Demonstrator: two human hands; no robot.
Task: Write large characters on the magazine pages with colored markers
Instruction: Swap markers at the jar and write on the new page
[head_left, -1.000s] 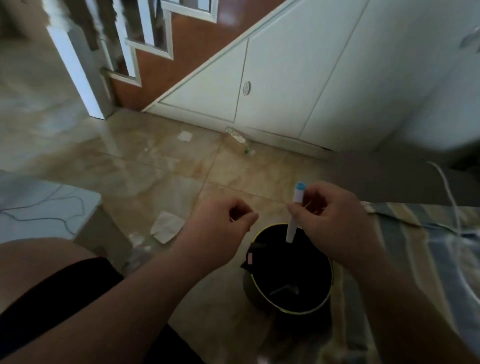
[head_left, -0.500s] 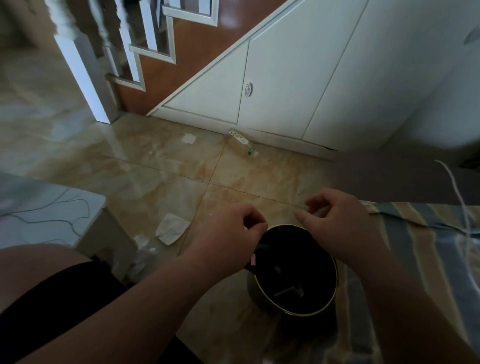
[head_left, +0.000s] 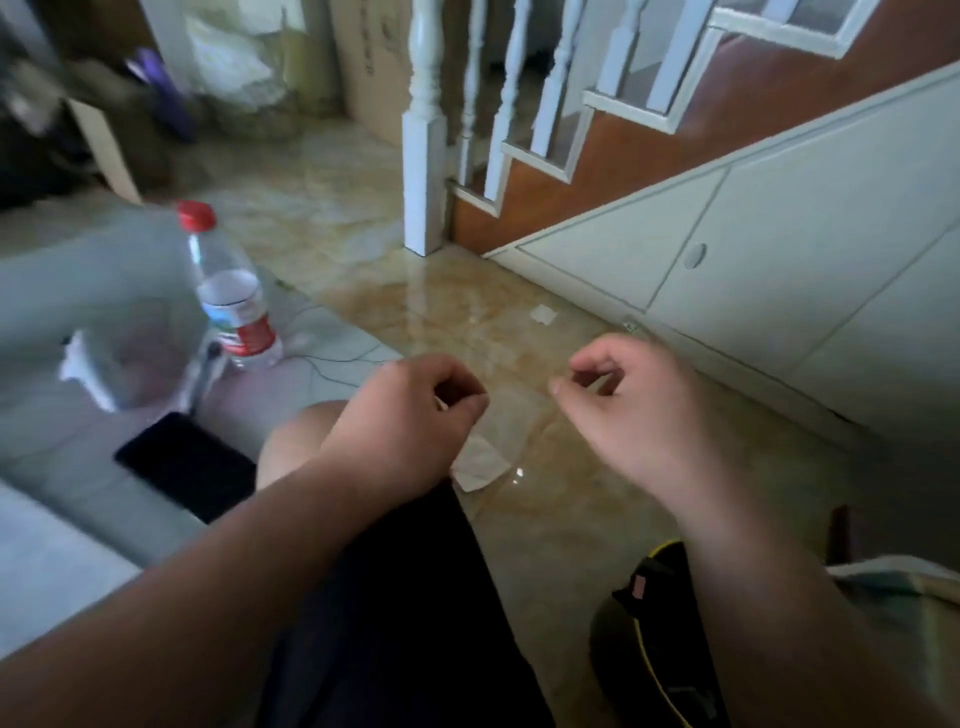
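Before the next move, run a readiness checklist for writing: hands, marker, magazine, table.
1. Right hand free: ok, fingers loosely curled, nothing in it.
2. Left hand free: cannot tell, thumb meets curled fingers, palm hidden.
3. Marker in view: not ok, none seen.
4. Magazine in view: not ok, none seen.
5. Table free for writing: not ok, bottle and black phone on it.
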